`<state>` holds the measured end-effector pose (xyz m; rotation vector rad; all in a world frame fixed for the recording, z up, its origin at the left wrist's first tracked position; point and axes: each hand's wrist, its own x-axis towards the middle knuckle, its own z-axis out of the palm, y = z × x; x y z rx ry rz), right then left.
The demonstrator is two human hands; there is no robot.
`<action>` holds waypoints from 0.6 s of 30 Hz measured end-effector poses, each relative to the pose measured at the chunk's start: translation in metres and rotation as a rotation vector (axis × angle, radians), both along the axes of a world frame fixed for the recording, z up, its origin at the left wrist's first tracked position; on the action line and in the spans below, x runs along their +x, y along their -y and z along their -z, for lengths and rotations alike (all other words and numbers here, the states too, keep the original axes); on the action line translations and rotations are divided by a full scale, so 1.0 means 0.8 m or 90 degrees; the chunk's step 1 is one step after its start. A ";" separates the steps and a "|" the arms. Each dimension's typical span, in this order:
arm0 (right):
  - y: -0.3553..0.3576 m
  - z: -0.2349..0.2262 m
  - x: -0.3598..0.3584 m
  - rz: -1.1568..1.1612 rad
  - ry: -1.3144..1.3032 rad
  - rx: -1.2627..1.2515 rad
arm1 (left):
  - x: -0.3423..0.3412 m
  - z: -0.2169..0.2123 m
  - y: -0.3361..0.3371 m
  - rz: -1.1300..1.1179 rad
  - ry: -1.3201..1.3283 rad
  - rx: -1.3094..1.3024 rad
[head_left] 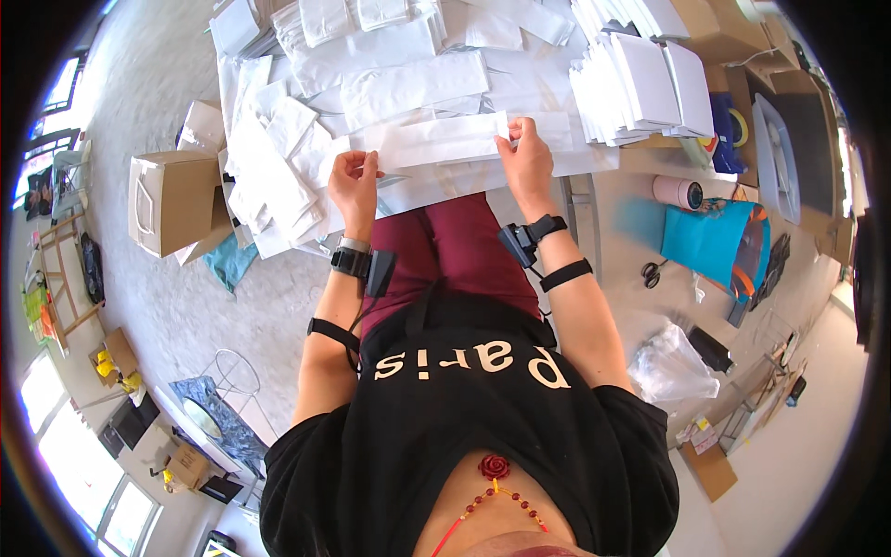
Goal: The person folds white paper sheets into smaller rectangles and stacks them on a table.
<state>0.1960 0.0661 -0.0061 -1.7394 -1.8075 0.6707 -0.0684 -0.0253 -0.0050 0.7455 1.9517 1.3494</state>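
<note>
A long, thin white sheet [436, 144] is stretched crosswise above the table's near edge, between my two hands. My left hand [355, 190] pinches its left end with thumb and fingers. At the right end, my right hand [529, 172] has thumb and forefinger closed on the sheet's edge. Whether the sheet is a single layer or a flat bag, I cannot tell. Beneath and beyond it lie more flat white pieces [413, 88] on the white-covered table. A loose heap of white pieces [278, 176] lies beside my left hand.
Thick stacks of white folded pieces [645, 84] stand at the table's right. A cardboard box [181, 200] is on the left. On the right are a pink cylinder [677, 192], a teal bag [710, 243], black-handled scissors [652, 274] and a clear plastic bag [673, 367].
</note>
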 end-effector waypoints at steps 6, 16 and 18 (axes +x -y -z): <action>0.007 0.001 -0.001 0.013 0.026 -0.010 | 0.008 0.005 0.003 -0.014 -0.003 -0.008; 0.014 0.002 0.002 0.013 0.036 0.007 | 0.009 0.013 0.005 -0.030 0.019 -0.009; 0.015 0.004 0.003 0.017 0.029 0.008 | 0.008 0.016 0.005 -0.032 0.022 0.002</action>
